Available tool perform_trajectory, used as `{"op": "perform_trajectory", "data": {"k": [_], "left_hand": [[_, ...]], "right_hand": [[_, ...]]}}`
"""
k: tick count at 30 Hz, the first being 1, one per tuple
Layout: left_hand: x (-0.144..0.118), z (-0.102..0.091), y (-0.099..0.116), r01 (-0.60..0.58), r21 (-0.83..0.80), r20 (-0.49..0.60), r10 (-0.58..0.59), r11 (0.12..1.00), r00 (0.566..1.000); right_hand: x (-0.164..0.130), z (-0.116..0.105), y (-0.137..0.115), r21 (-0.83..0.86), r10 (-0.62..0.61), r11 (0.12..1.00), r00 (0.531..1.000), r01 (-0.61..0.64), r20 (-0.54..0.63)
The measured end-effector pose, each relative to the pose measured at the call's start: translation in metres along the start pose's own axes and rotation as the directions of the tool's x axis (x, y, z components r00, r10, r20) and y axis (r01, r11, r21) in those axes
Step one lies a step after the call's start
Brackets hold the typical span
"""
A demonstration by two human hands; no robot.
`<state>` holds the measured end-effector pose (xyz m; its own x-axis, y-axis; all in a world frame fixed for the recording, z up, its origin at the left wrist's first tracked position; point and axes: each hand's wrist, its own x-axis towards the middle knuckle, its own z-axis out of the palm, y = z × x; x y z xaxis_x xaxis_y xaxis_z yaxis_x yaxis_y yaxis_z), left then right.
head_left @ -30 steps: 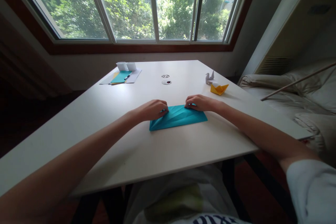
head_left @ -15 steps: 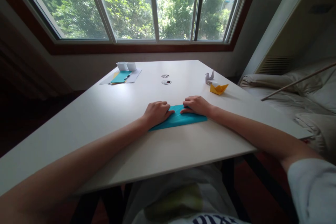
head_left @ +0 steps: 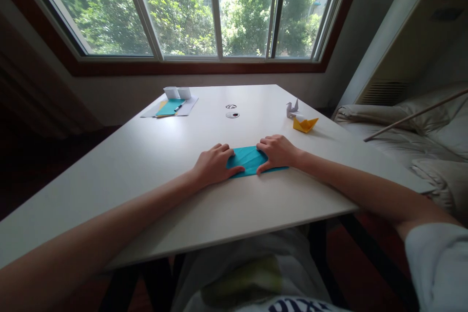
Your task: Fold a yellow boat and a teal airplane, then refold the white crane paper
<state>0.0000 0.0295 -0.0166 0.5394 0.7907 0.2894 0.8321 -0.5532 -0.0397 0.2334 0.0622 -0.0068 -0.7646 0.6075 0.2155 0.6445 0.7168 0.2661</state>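
The teal paper [head_left: 248,160] lay flat on the white table [head_left: 153,156], near the front edge and in the middle before the person. It was folded to a narrow strip, and its long axis ran left to right, across the person's view. The left hand [head_left: 215,165] lay on the left end with fingers spread and flat, palm down, pressing and not gripping. The right hand [head_left: 277,152] lay on the right end in the same open, flat way. So the paper was directly under both hands, with only its middle part visible between them, and neither hand was nearer than the other. Farther away stood a yellow boat [head_left: 305,124] and a grey crane [head_left: 292,108].
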Motion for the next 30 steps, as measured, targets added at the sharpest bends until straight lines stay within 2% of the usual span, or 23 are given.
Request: {"op": "perform_trajectory", "data": {"k": [8,17,20,23,26,30], "left_hand": [[-0.002,-0.005,0.004,-0.005,-0.018,0.018,0.005,1.0,1.0],[0.001,0.0,0.0,-0.017,-0.049,0.063,0.02,0.999,0.998],[0.002,0.0,-0.003,-0.031,-0.065,0.093,0.037,0.997,0.995],[0.002,-0.003,-0.007,-0.066,-0.091,0.137,0.078,0.994,0.988],[0.003,-0.007,-0.01,-0.085,-0.113,0.177,0.104,0.99,0.979],[0.005,-0.01,-0.015,-0.126,-0.132,0.218,0.153,0.983,0.964]], "right_hand": [[0.011,-0.01,-0.022,-0.081,0.173,0.982,0.983,-0.168,0.066],[0.003,-0.019,-0.024,-0.074,0.17,0.984,0.973,-0.16,0.154],[0.001,-0.022,-0.015,0.004,0.15,0.988,0.964,-0.155,0.217],[-0.003,-0.023,0.002,0.151,0.09,0.979,0.952,-0.139,0.293],[-0.009,-0.023,0.02,0.334,0.025,0.93,0.934,-0.152,0.356],[-0.016,-0.021,0.038,0.443,-0.04,0.881,0.906,-0.167,0.421]]}}
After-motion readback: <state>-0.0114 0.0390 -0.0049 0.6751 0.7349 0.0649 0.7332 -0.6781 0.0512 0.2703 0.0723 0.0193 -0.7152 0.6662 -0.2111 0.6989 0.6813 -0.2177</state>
